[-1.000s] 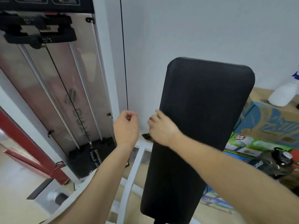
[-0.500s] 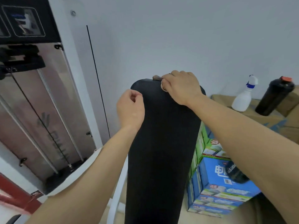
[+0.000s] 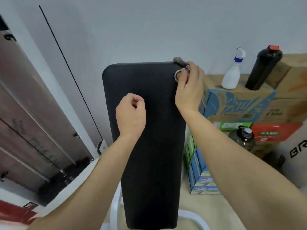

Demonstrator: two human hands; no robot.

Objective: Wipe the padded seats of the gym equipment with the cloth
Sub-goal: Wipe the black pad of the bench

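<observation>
The padded seat point(image 3: 154, 138) is a long black pad with rounded corners and a finely ribbed, matte skin, standing in the middle of the view and running from near the wall down toward the person. A small grey-brown cloth point(image 3: 180, 62) is bunched at its top right corner, partly spilling over the edge. The right hand point(image 3: 188, 87) grips that cloth, its fingers curled round it and pressing it against the corner of the pad. The left hand point(image 3: 131, 113) is raised in front of the pad's upper left part, fingers curled into a loose fist with nothing in it; whether it touches the pad cannot be told. White tubular frame point(image 3: 114, 211) shows beneath the pad's lower end. To the left stands a weight machine point(image 3: 25, 113) with steel guide rods and a thin black cable point(image 3: 69, 72) running up the pale wall. To the right, cardboard boxes point(image 3: 240, 103) carry a white spray bottle point(image 3: 232, 73) and, just beside it, a black shaker bottle point(image 3: 262, 68); a dark jug point(image 3: 244, 138) sits lower, and a stack of blue cartons point(image 3: 199, 171) stands near the pad's right edge.
</observation>
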